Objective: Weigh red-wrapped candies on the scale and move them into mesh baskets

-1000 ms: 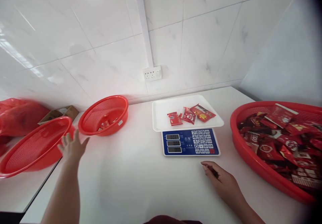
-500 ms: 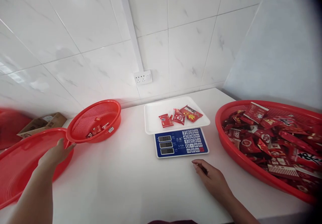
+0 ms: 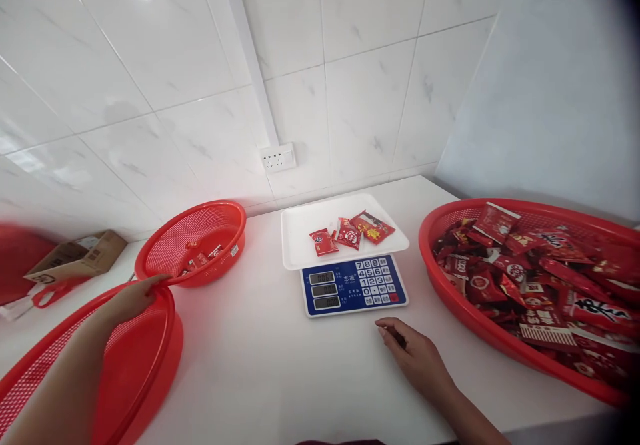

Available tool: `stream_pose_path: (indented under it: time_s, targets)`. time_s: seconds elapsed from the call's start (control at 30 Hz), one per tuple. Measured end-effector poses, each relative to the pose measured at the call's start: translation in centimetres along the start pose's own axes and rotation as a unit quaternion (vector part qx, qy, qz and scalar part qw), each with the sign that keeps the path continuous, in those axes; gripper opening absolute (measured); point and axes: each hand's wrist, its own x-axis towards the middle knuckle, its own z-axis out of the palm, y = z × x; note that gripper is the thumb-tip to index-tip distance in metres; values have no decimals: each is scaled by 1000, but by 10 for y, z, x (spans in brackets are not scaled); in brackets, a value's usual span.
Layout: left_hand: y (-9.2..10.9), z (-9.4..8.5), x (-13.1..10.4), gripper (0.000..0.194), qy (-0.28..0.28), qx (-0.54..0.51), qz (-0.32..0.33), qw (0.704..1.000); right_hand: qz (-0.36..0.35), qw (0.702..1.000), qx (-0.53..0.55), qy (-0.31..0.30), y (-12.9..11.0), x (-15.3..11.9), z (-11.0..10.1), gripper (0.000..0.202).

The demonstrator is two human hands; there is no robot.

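Observation:
My left hand (image 3: 133, 298) is closed on the far rim of the near-left red plastic basket (image 3: 173, 328), next to the rim of a second red basket (image 3: 200, 215) holding a few small red packets (image 3: 201, 258). My right hand (image 3: 413, 351), fingers loosely curled, rests on the white table in front of a blue-and-white digital scale (image 3: 353, 285); nothing shows in its fingers. On the scale's white tray (image 3: 300, 225) lie several red snack packets (image 3: 349, 233). To the right of the scale, a large red basket (image 3: 453, 311) is heaped with red-wrapped packets (image 3: 520, 278).
An open cardboard box (image 3: 75, 258) stands at the back left, with a red loop (image 3: 60, 291) in front of it. Behind the table (image 3: 260, 365) rises a tiled wall with a white power socket (image 3: 278, 158).
My left hand has moved right and closed on the near-left basket's rim; that basket has shifted right with it. My right hand stays by the scale. The camera view has shifted slightly.

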Motion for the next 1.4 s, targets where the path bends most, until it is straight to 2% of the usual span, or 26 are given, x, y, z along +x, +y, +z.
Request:
stream_pose_path:
  time_s: [0.07, 0.17, 0.23, 0.3, 0.37, 0.47, 0.6, 0.7, 0.83, 1.1, 1.2, 1.27, 1.3, 1.37, 1.4]
  targets:
    - [-8, 5, 3, 46, -32, 41, 37, 998, -3, 1000, 3, 4, -1, -1, -1, 30]
    - [-23, 11, 4, 46, 8, 136, 33, 990, -2, 1000, 7, 3, -1, -3, -1, 30]
    - [-33, 13, 3, 47, 23, 184, 54, 981, 1, 1000, 9, -2, -1, -3, -1, 31]
    - [-39, 13, 1, 46, 22, 214, 89, 972, 2, 1000, 9, -6, -1, -2, -1, 31]
    - [-39, 12, -2, 42, 13, 227, 96, 969, 1, 1000, 8, -9, -1, -1, -1, 31]
    - [-28, 7, -9, 43, -8, 222, 65, 973, 1, 1000, 8, -11, -1, 0, -2, 31]
    - [-7, 2, -12, 55, -8, 204, 13, 979, 3, 1000, 14, -10, 1, -2, -2, 30]
    - [4, 1, -5, 61, -1, 176, -45, 983, 4, 1000, 23, -11, 1, -3, -2, 30]
    - [16, 2, 8, 58, 6, 124, -122, 985, 4, 1000, 28, -11, -1, -2, -3, 29]
    - [43, -4, 26, 52, 28, 94, -130, 987, 6, 1000, 30, -5, 1, -3, -2, 28]
    - [63, -6, 25, 59, 69, 102, -87, 989, 11, 999, 33, -1, 2, -3, -1, 29]
    - [91, -7, 20, 63, 113, 93, -13, 989, 11, 999, 32, -3, 2, -3, 0, 29]
    - [110, -6, 15, 62, 132, 82, 38, 987, 10, 999, 30, -4, 2, -3, 0, 28]
    - [157, -5, 2, 61, 157, -32, 197, 967, 10, 1000, 27, -5, 2, -2, 0, 28]
    - [182, -4, -6, 59, 136, -81, 264, 951, 10, 1000, 27, -2, 2, -2, 0, 28]
